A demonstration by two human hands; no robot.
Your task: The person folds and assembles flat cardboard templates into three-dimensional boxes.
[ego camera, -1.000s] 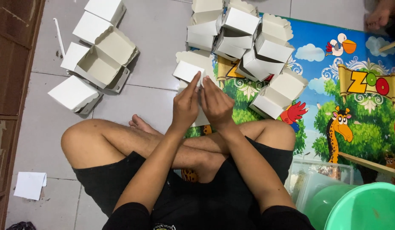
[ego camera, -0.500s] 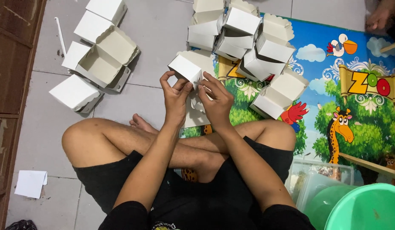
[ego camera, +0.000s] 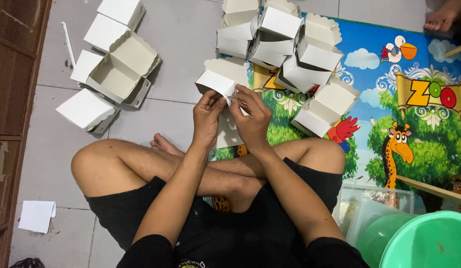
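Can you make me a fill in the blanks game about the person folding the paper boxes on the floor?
1. Both hands, the left hand and the right hand, hold a paper box whose colour is ____.
2. The bucket in the bottom right corner is coloured ____.
3. On the play mat, the spotted yellow animal with the long neck is a ____.
4. The person sits on the floor with legs ____.

Missing words: white; green; giraffe; crossed

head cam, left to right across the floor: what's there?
Brown wooden cabinet → white paper scrap → open white cardboard box → left hand → right hand → giraffe print on the mat → green plastic basin.
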